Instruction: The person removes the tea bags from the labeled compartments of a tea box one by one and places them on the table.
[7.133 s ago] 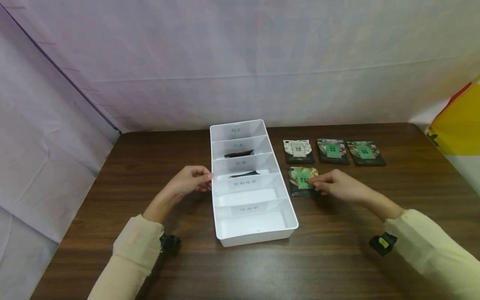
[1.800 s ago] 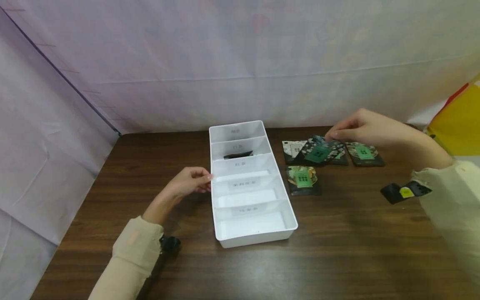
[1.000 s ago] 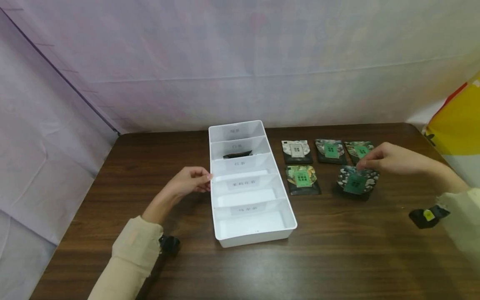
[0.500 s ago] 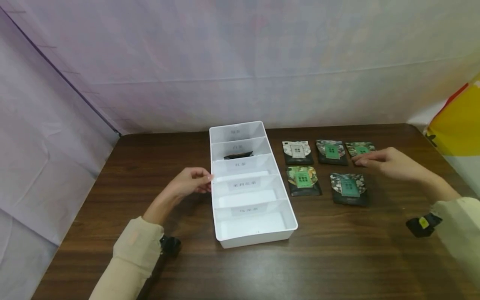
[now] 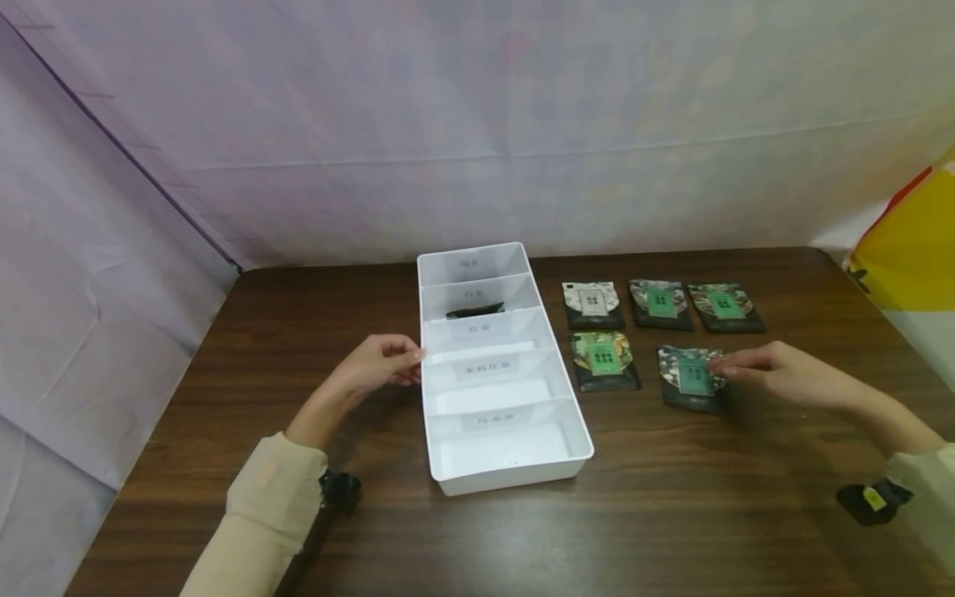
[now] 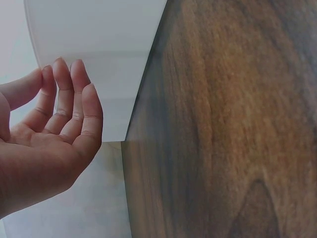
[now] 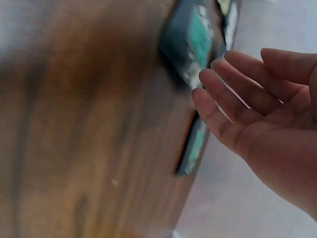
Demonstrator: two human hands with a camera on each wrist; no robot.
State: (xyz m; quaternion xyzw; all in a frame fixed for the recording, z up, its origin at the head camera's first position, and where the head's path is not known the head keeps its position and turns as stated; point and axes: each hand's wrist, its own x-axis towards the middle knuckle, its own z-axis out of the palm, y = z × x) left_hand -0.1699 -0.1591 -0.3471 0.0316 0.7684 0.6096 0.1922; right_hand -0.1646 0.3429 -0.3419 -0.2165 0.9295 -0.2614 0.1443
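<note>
Black-and-green packet (image 5: 688, 380), pinched a second ago, now lies loose outside the white tray (image 5: 515, 479), at the parted fingertips of the right grip (image 5: 783, 379); left grip (image 5: 379, 365) pinches its rim.

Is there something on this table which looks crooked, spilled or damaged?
I see nothing spilled or damaged. The white tray looks slightly askew: its short near edge slants, rather than running parallel to the far edge of the table. The five packets to the right of it lie flat.
</note>
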